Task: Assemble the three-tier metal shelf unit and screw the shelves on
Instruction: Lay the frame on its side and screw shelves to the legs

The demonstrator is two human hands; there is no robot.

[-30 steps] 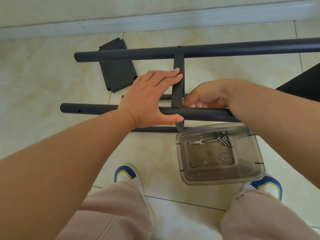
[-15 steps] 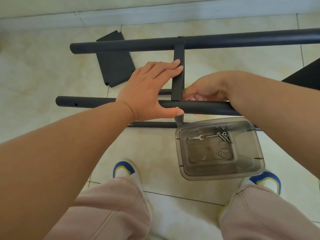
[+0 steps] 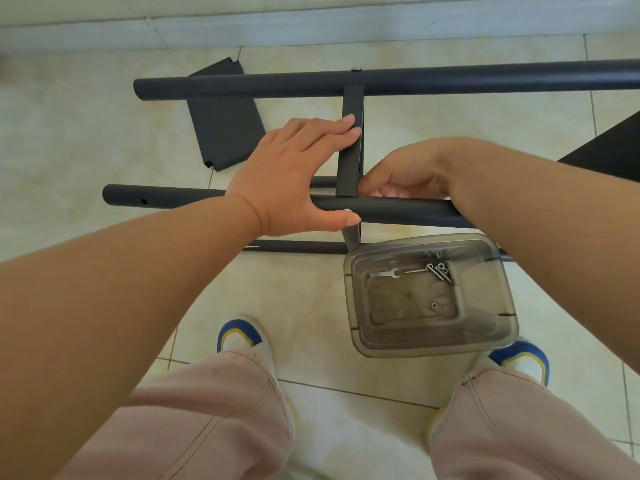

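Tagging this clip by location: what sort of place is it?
Probably a home room, worked on the floor: glossy cream floor tiles, a pale baseboard along the wall, and the person's sneakers.

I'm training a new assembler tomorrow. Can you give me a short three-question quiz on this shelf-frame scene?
1. True or false: the left hand lies with straight fingers across the flat dark metal crossbar and the near dark round metal tube.
2. Where are the spare silver screws? A) loose on the tiled floor B) in the translucent grey plastic container C) on the dark flat metal panel
3. Fill in: the right hand works at the crossbar's ____ end.

Key: 1 true; 2 B; 3 near
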